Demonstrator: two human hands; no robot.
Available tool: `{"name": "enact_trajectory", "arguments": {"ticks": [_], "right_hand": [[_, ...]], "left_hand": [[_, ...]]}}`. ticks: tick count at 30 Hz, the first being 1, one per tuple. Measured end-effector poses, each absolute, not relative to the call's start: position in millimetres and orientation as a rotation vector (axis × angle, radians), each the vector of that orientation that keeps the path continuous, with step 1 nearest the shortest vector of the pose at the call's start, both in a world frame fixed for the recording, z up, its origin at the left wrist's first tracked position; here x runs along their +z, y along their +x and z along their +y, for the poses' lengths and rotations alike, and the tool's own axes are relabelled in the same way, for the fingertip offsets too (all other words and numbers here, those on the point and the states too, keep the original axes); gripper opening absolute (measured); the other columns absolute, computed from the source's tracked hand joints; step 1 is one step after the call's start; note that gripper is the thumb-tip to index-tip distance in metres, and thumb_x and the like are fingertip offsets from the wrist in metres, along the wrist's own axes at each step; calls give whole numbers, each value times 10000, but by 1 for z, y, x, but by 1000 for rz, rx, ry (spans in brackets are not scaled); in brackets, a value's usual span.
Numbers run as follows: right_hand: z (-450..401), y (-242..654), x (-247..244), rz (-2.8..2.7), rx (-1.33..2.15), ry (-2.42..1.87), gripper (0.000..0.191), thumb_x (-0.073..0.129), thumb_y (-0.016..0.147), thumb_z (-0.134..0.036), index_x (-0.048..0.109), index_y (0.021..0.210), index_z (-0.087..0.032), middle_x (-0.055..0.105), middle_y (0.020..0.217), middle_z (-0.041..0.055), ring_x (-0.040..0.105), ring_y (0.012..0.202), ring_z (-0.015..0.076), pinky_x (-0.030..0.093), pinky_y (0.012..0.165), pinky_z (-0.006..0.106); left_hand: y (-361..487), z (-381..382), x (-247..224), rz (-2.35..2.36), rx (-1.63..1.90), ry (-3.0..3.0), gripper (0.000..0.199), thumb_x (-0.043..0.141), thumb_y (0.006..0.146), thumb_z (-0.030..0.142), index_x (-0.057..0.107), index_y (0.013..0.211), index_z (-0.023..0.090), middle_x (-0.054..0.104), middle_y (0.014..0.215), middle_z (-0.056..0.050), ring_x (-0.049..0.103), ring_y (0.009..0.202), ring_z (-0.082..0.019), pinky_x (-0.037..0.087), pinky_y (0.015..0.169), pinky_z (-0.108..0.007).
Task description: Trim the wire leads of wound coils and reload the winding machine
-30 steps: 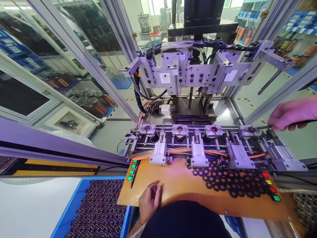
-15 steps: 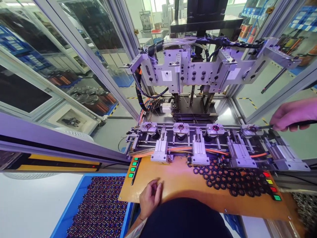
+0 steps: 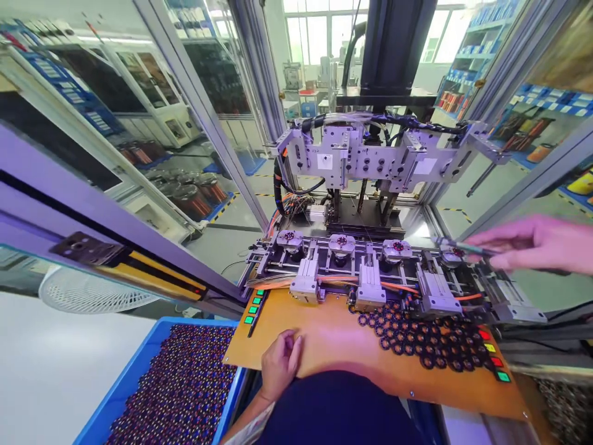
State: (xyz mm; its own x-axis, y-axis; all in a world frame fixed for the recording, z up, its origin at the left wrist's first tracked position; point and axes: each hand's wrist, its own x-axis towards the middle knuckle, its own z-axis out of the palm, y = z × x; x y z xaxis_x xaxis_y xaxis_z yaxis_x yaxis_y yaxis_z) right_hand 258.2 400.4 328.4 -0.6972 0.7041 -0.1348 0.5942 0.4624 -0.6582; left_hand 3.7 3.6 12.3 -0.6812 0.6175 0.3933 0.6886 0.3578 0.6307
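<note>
My left hand [image 3: 280,361] rests on the orange board [image 3: 319,334], its fingers loosely curled and nothing visible in them. At the right, my right hand [image 3: 532,244] is blurred by motion. A slim, dark, rod-like tool [image 3: 479,250] lies in its fingers and points left, over the rightmost fixture [image 3: 453,253]; its exact kind is unclear. Three more metal fixtures, the left [image 3: 290,238], middle [image 3: 341,243] and right one [image 3: 397,248], each hold a small round part with a dark-and-red ring.
Many dark rings [image 3: 417,340] lie on the board's right side, near lit buttons [image 3: 496,361]. A dark pen-like stick [image 3: 257,314] lies at left beside green buttons. A blue bin [image 3: 157,324] full of small parts stands at lower left. A machine head [image 3: 370,161] hangs behind the fixtures.
My right hand has shifted left with the tool, and its fingers have straightened from a closed grip. My left hand has stayed in place. The camera view has tilted up.
</note>
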Motion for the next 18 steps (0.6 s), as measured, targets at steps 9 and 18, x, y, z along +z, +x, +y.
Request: {"name": "enact_trajectory", "arguments": {"ticks": [9, 18], "right_hand": [[194, 220, 140, -1867, 2374, -751, 521, 803, 716, -532, 749, 1133, -225, 733, 1045, 141, 705, 991, 337, 543, 964, 506], [172, 185, 13, -2199, 1892, -855, 511, 513, 974, -612, 633, 1056, -122, 664, 874, 48, 647, 737, 150, 567, 724, 333]], "left_hand": [[39, 11, 32, -2708, -1279, -1484, 319, 491, 958, 408, 697, 1053, 183, 742, 786, -38, 685, 651, -139, 544, 623, -231], [72, 19, 35, -2863, -911, -1662, 310, 509, 900, 272, 630, 1175, 195, 760, 933, -67, 718, 787, -198, 568, 740, -297]]}}
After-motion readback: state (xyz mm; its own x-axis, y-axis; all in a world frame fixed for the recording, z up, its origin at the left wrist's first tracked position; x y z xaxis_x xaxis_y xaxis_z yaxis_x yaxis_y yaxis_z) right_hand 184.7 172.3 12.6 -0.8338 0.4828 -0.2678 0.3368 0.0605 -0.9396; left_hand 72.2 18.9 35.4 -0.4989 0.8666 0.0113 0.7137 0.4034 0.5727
